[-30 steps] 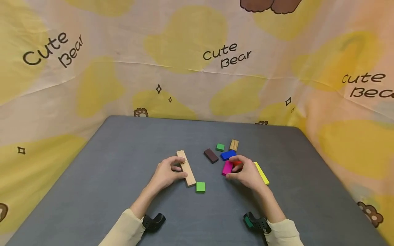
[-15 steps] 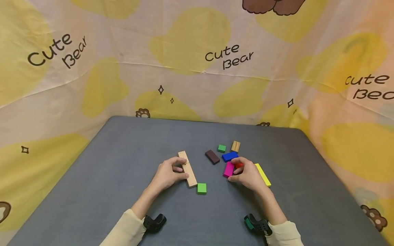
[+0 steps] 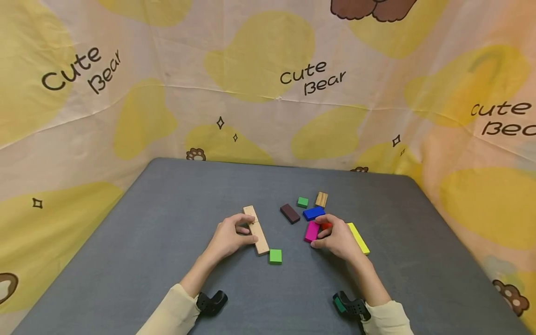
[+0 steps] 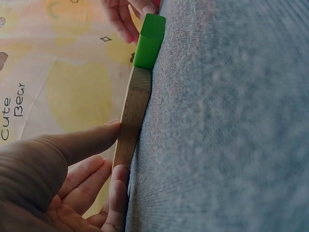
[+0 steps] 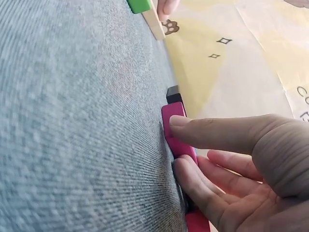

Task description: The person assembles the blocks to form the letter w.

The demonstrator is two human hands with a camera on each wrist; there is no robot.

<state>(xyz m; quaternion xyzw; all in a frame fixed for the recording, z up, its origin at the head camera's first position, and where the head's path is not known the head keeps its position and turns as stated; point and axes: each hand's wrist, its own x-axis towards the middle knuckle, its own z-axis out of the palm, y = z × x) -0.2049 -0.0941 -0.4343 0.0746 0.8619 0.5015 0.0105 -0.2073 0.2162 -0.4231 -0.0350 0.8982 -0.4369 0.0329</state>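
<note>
Behind the grey table (image 3: 201, 186), a yellow-patterned cloth (image 3: 255, 56) is seen. Over the tabletop, two hands are noted. A pale wooden bar (image 3: 261, 239) (a seam is observed across it) is held flat on the table by the thumb and fingers of the left hand (image 3: 226, 238). A long yellow block (image 3: 358, 238) is recorded beside the right hand (image 3: 340, 239). Between that hand's thumb and fingers, a magenta block (image 3: 311, 231) is clamped on the tabletop; a red block (image 3: 325, 226) next to it is partly hidden. Just beyond, a blue block (image 3: 314, 213) is found, with a dark brown block (image 3: 290, 213) placed to its left. Farther off, a striped wooden block (image 3: 321, 199) is noted. A bright green block (image 3: 275, 257) is seen at the bar's near end, a smaller dark green block (image 3: 303, 202) beside the striped one.
</note>
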